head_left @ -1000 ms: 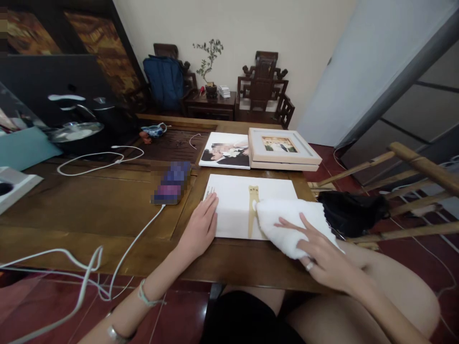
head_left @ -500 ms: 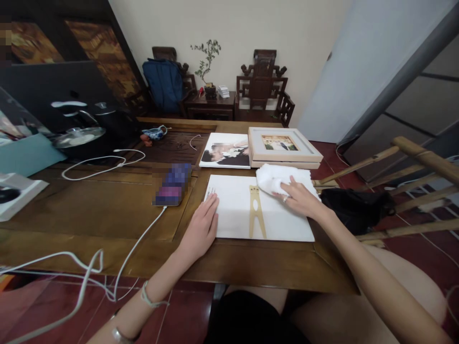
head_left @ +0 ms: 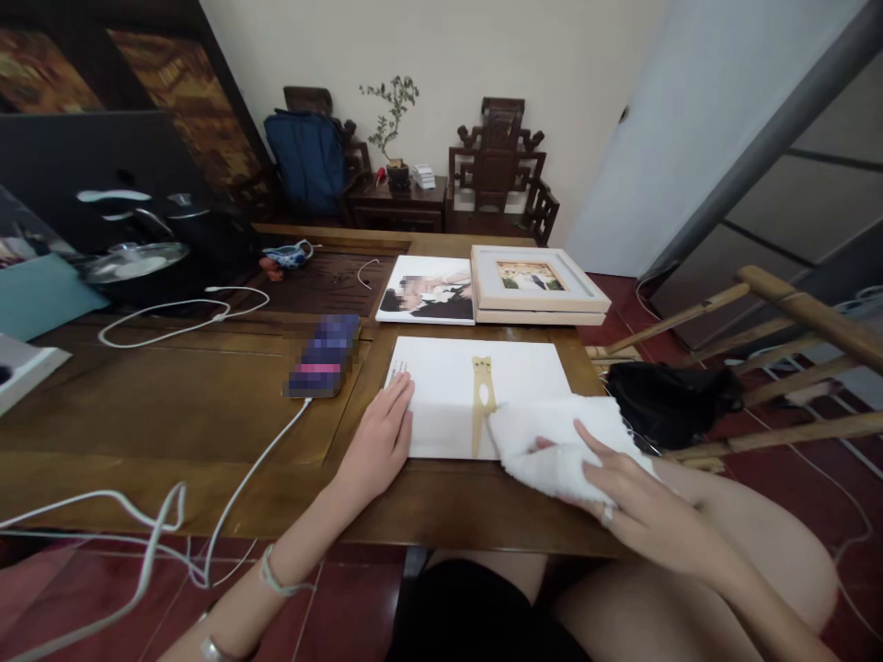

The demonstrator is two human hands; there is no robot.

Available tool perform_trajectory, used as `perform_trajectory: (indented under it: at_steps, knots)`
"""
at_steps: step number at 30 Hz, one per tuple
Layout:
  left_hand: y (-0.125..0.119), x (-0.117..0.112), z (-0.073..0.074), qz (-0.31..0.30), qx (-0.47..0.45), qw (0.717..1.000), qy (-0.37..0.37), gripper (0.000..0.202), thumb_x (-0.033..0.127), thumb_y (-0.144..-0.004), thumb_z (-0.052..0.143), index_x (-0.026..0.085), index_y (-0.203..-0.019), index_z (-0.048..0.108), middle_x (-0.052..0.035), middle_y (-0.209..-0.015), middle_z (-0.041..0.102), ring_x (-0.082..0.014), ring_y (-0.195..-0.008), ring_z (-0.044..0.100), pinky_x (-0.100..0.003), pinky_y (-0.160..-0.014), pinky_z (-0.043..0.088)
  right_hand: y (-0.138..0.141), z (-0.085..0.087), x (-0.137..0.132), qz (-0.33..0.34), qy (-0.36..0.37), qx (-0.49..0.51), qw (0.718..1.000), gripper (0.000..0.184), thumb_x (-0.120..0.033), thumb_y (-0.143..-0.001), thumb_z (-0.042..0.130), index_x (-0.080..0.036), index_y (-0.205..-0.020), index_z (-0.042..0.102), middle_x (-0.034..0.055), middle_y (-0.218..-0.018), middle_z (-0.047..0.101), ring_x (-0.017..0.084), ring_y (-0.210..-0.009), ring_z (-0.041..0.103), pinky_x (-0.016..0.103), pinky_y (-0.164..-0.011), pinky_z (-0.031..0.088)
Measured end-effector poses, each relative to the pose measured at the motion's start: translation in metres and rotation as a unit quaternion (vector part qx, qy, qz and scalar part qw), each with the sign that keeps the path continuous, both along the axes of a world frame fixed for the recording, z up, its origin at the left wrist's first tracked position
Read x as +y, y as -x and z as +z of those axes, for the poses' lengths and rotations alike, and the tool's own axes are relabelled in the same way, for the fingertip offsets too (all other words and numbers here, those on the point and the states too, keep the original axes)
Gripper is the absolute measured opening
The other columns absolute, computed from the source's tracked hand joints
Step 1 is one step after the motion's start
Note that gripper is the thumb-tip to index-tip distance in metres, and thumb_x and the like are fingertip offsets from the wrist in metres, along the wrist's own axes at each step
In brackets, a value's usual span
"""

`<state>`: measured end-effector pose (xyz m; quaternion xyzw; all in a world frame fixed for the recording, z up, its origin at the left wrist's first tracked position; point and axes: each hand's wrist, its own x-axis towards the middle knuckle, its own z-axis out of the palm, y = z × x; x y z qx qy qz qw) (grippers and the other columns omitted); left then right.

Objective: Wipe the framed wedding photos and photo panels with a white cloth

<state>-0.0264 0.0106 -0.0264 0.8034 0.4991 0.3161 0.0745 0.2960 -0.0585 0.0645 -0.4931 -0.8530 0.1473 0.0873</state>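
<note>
A white panel [head_left: 441,405] lies flat on the wooden table, with a gold A-shaped stand leg [head_left: 482,391] on its upward face. My left hand [head_left: 379,428] rests with fingers stretched out on the panel's left edge. Bunched in my right hand [head_left: 627,492] is a white cloth [head_left: 552,432], which covers the panel's near right corner and part of the stand leg. The cloth also hangs past the panel's near edge, and some of my right fingers are hidden in it.
Behind the panel lie a photo print [head_left: 428,290] and stacked pale picture frames [head_left: 538,280]. A phone [head_left: 324,354] with a white cable [head_left: 255,469] is to the left. A lidded pot [head_left: 138,271] stands farther left. A wooden chair frame [head_left: 814,322] is at right.
My right hand has swept the cloth from the panel's far right corner toward me, to its near right corner. My left hand stays on the left edge.
</note>
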Motion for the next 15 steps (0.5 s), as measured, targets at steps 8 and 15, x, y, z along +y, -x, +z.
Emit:
perform_trajectory:
  at_steps: [8, 15]
  knots:
    - [-0.001, 0.000, 0.002, 0.002, 0.000, 1.000, 0.006, 0.044, 0.019, -0.094, 0.036, 0.013, -0.137, 0.040, -0.0159, -0.145, 0.040, -0.0249, -0.137, 0.033, -0.049, -0.112, 0.030, 0.011, 0.002, 0.124, -0.060, 0.044, 0.003, 0.997, 0.032, -0.045, -0.091, 0.038, -0.021, -0.088, 0.059, 0.0100, -0.098, 0.065, 0.034, -0.116, 0.050, 0.043, -0.093, 0.040]
    - [0.000, -0.001, 0.004, 0.001, 0.007, 1.000, 0.015, 0.044, 0.020, -0.095, 0.036, 0.014, -0.138, 0.039, -0.0158, -0.146, 0.039, -0.0251, -0.137, 0.033, -0.051, -0.111, 0.030, 0.019, 0.002, 0.146, -0.055, -0.009, 0.014, 0.998, 0.031, -0.040, -0.094, 0.034, -0.021, -0.082, 0.055, 0.0077, -0.088, 0.064, 0.028, -0.092, 0.059, 0.038, -0.082, 0.045]
